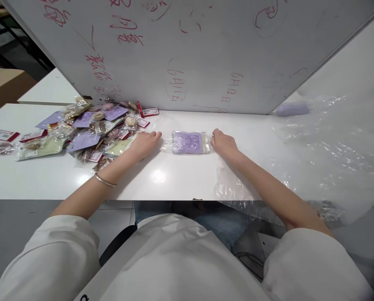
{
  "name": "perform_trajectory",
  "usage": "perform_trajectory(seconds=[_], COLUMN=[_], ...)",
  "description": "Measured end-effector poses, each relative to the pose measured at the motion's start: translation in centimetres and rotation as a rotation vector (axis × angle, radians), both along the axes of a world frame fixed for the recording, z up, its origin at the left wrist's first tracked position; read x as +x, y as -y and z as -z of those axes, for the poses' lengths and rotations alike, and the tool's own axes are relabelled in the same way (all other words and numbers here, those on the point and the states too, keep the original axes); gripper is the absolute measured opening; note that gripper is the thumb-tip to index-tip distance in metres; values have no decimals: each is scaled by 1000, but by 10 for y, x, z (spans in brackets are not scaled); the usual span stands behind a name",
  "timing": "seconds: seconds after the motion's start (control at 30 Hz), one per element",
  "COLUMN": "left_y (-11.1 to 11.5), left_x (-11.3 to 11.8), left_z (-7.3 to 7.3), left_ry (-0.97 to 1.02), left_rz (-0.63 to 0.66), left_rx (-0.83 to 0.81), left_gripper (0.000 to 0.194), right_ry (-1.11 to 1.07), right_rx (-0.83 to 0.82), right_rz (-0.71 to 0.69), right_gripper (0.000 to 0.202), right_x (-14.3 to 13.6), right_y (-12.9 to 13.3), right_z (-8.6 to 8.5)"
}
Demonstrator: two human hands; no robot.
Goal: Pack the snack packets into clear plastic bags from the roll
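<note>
A purple packet (188,142) in clear plastic wrapping lies flat on the white table (162,184), between my two hands. My left hand (147,143) is closed on the left end of the clear plastic (166,144). At the packet's right end, my right hand (222,143) is pinched closed at the edge of the wrapping. Left of my left hand is a heap of small bagged items (93,125), with purple cards and red-and-white labels among them.
A whiteboard (199,54) with red writing stands behind the packet. Crumpled clear plastic sheeting (331,150) covers the right side and hangs over the front edge. A purple roll (293,108) lies at the back right. A cardboard box (5,83) is at the far left.
</note>
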State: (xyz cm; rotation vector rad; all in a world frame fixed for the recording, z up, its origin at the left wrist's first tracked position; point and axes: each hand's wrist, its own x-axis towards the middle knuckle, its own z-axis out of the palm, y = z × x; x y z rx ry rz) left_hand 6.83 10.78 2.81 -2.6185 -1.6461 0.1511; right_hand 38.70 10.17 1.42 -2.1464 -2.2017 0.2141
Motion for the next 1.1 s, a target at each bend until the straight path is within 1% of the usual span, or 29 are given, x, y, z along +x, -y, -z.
perform_trajectory(seconds=[0.07,0.1,0.17,0.2,0.23,0.27,0.3,0.33,0.37,0.4,0.43,0.5,0.57,0.63,0.7,0.73,0.83,0.93,1.0,1.03,1.1], left_y=[1,2,5,7,9,10,11,10,8,4,-2,-14,-25,-32,-35,-37,-42,-45,-43,-40,-29], left_x=[2,2,1,1,-1,-2,-4,-7,-9,-12,-15,-21,-24,-24,-18,-14,3,18,24,26,27], left_z=[3,2,-1,-3,-4,-6,-6,-6,-6,-5,-4,-3,-6,-12,-17,-18,-15,-6,-1,-1,-3], left_ry=[-52,-38,52,114,173,217,237,233,210,181,157,155,237,347,409,395,234,121,112,113,149], left_rz=[17,18,40,90,173,275,373,443,465,439,383,264,153,52,-26,-54,-143,-170,-164,-172,-192], left_rx=[17,51,160,205,220,202,155,94,36,-12,-48,-109,-161,-197,-192,-170,-80,-45,-24,7,120], left_gripper=[35,35,38,41,46,52,60,70,79,83,81,63,45,38,39,39,35,30,35,40,54], right_ry=[58,71,88,87,75,52,25,4,-8,-10,-7,-22,-88,-161,-179,-146,23,108,120,132,155], right_rx=[4,30,145,222,285,312,292,231,151,75,21,-5,25,52,65,60,16,-15,13,61,223], right_rz=[3,-3,-54,-99,-168,-259,-360,-456,-535,-580,-586,-525,-433,-329,-210,-150,-18,24,27,17,-14], right_gripper=[39,41,45,48,53,59,65,71,74,74,70,59,49,43,39,37,34,31,36,41,49], right_x=[-1,0,6,10,14,18,21,24,26,28,30,35,38,40,38,36,26,16,12,11,13], right_y=[-1,-1,-1,1,3,5,7,10,11,12,12,10,5,-2,-11,-17,-36,-48,-48,-45,-34], right_z=[4,3,-1,-5,-9,-12,-15,-16,-16,-14,-12,-7,-5,-6,-10,-12,-13,-6,-1,0,-1])
